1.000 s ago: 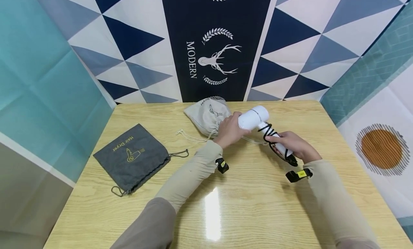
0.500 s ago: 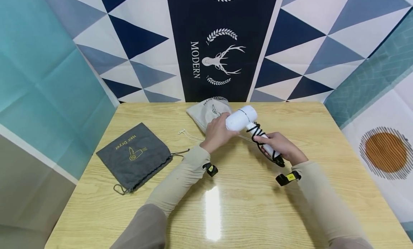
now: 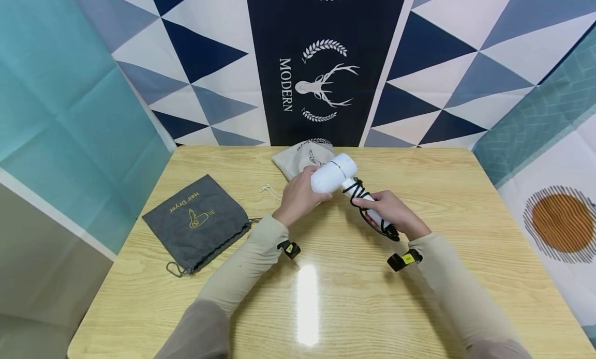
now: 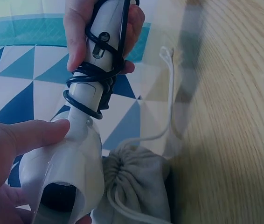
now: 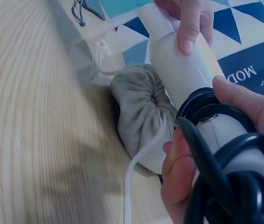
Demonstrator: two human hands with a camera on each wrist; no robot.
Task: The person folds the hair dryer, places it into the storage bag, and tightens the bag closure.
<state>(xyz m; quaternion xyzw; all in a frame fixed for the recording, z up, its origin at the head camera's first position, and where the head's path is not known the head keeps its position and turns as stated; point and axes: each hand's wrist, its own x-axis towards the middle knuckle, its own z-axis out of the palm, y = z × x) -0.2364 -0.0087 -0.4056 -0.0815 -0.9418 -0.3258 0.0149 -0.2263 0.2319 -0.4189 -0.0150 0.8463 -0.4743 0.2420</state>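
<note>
A white hair dryer (image 3: pixel 334 173) is held above the table by both hands, its black cord (image 4: pixel 91 74) wound round the handle. My left hand (image 3: pixel 300 193) grips the rear of the dryer's barrel, the thumb lying along it near the handle joint in the left wrist view. Lower down, my right hand (image 3: pixel 388 210) holds the handle (image 3: pixel 368 201) and some of the cord loops. Just behind the dryer lies a light grey drawstring pouch (image 5: pixel 139 112), gathered at its neck and partly hidden by the left hand in the head view.
To the left, a dark grey drawstring bag (image 3: pixel 197 222) printed "Hair Dryer" lies flat on the wooden table (image 3: pixel 354 297). The light pouch's white cord (image 4: pixel 170 88) trails on the tabletop. A patterned backdrop (image 3: pixel 223 64) stands along the table's far edge.
Both hands have carried the hair dryer to the left, so it now covers more of the light grey pouch. Their grips look the same, and the dark bag lies where it was.
</note>
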